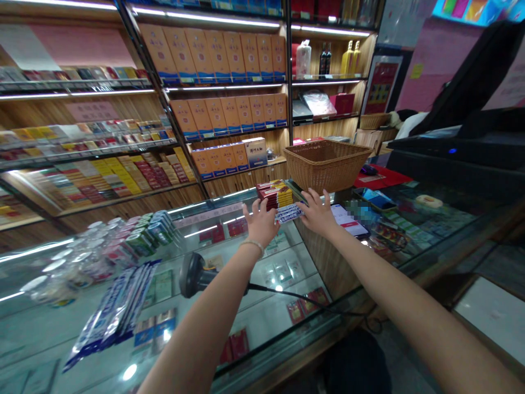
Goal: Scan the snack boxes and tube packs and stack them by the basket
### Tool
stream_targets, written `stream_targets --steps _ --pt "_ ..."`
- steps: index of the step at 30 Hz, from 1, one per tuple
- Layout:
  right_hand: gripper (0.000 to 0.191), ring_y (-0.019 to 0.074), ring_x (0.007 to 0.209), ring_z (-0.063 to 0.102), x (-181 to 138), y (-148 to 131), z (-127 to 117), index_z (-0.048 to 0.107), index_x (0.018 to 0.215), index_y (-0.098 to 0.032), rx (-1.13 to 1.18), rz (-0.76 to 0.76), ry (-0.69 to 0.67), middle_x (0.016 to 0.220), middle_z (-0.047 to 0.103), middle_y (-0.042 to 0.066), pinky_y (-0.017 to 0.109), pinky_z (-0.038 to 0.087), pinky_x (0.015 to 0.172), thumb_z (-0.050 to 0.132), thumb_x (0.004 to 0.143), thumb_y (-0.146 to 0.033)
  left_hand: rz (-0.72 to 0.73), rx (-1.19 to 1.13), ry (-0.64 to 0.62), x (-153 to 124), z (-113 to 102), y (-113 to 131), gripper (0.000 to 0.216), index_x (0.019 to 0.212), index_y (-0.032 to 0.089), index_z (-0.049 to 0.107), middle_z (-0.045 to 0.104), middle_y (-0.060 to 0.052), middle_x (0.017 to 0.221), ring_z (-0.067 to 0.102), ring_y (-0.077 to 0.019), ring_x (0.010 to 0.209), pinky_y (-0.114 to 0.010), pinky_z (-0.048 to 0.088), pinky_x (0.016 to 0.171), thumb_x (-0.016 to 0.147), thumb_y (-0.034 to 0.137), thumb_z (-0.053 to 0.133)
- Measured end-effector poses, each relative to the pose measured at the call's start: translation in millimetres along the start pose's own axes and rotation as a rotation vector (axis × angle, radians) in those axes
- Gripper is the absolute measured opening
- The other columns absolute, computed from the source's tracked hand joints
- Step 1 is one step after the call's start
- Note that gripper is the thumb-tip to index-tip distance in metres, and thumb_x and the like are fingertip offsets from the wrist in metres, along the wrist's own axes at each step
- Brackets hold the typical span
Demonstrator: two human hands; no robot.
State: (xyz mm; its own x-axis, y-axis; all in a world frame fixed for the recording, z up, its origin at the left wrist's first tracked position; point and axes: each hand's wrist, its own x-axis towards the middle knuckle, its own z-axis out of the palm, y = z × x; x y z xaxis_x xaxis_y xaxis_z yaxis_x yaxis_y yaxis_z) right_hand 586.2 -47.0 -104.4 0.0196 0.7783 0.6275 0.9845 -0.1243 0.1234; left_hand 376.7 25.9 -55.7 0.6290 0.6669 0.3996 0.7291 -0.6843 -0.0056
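Observation:
A small row of blue-and-white packs (289,213) lies on the glass counter between my two hands. My left hand (261,223) is at the row's left end, its fingers apart and bent, its thumb side close to the packs. At the right end is my right hand (319,214), fingers spread and thumb side near the packs; whether either hand presses on them I cannot tell. Just behind stand stacked red-and-yellow boxes (275,194). A dark green flat item (297,191) leans by my right fingertips, partly covered by them.
A wicker basket (326,164) stands behind my right hand, with a lit phone (348,220) nearer. A corded barcode scanner (194,276) lies beside my left forearm. Long blue-and-silver packets (117,306) and several jars (65,268) occupy the left. A dark monitor (471,76) rises at right.

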Motion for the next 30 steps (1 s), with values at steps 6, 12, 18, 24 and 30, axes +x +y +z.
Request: stream_targets --steps 6,12,18,24,30 --pt "0.054 0.0372 0.157 0.03 -2 0 1 0.062 0.146 -0.023 -0.014 -0.024 0.023 0.167 0.044 0.017 0.07 0.012 0.126 0.065 0.093 -0.031 0.004 0.012 0.01 1 1 -1 0.034 0.12 0.03 0.076 0.048 -0.011 0.164 0.034 -0.0382 0.155 -0.074 0.014 0.127 0.087 0.034 0.071" --pt "0.066 0.0377 0.16 0.026 -3 1 3 0.05 0.157 -0.024 -0.014 -0.053 0.041 0.171 0.038 0.017 0.07 0.009 0.127 0.067 0.095 -0.039 0.023 0.033 0.01 0 -2 -2 0.054 0.137 0.03 0.069 0.041 -0.014 0.169 0.028 -0.0396 0.159 -0.073 0.012 0.128 0.084 0.031 0.076" --pt "0.066 0.0389 0.161 0.022 -4 3 5 0.047 0.159 -0.024 -0.014 -0.101 0.027 0.172 0.036 0.017 0.072 0.007 0.126 0.061 0.099 -0.048 0.029 0.06 -0.031 -4 -9 -5 0.068 0.148 0.025 0.062 0.033 -0.017 0.173 0.021 -0.0422 0.162 -0.075 0.008 0.128 0.082 0.034 0.079" --pt "0.066 0.0385 0.162 0.02 -4 -1 -1 0.047 0.16 -0.025 -0.034 -0.081 0.02 0.172 0.037 0.017 0.073 0.008 0.126 0.06 0.1 -0.048 0.037 0.104 -0.053 -10 -15 -14 0.075 0.154 0.027 0.056 0.029 -0.015 0.175 0.016 -0.0415 0.164 -0.075 0.005 0.128 0.084 0.039 0.079" --pt "0.066 0.0389 0.162 0.021 3 -13 -16 0.049 0.159 -0.025 -0.048 -0.062 0.048 0.172 0.036 0.016 0.071 0.007 0.127 0.059 0.1 -0.052 0.037 0.092 -0.002 -15 -36 -23 0.075 0.155 0.026 0.054 0.029 -0.016 0.175 0.016 -0.0415 0.164 -0.075 0.005 0.128 0.086 0.043 0.077"
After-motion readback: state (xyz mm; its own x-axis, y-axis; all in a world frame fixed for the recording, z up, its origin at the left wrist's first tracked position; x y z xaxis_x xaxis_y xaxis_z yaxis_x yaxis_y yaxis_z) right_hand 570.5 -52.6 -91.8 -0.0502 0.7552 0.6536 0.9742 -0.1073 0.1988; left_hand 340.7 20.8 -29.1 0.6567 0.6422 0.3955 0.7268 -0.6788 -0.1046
